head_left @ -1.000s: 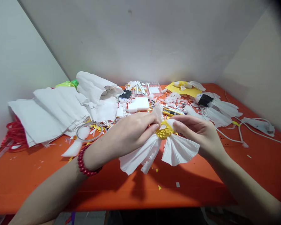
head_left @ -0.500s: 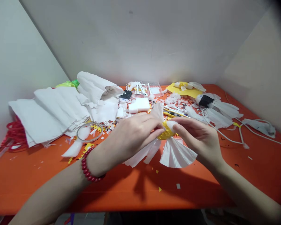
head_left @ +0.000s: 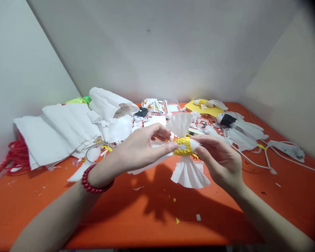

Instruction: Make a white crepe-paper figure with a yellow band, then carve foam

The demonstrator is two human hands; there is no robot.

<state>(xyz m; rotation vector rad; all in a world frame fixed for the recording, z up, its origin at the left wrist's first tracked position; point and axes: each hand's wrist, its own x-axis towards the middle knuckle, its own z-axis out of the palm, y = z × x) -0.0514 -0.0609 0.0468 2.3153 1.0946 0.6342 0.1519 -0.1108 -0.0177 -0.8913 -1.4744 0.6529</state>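
- The yellow-scaled body sits raised between the two hands, above the near part of the orange table
- Done, as it appears: overlapping yellow pieces cover most of it, and an upper fin and a lower fin of pleated white paper spread from it
- Left, by my judgement: a white patch among the scales looks like a gap to fill; the bare white end may be meant that way
- The right hand pinches that white end between thumb and fingers
- The left hand is loosely open, thumb tip at the body's other end, fingers lifted apart; whether the thumb carries anything I cannot tell
- Farther right lies a black-banded piece with white paper fins and a bare white end, seemingly further along
- Behind it, a yellow sheet bears another yellow-and-white piece
- No brand, label or writing is readable; markings on the pens, if any, are too small
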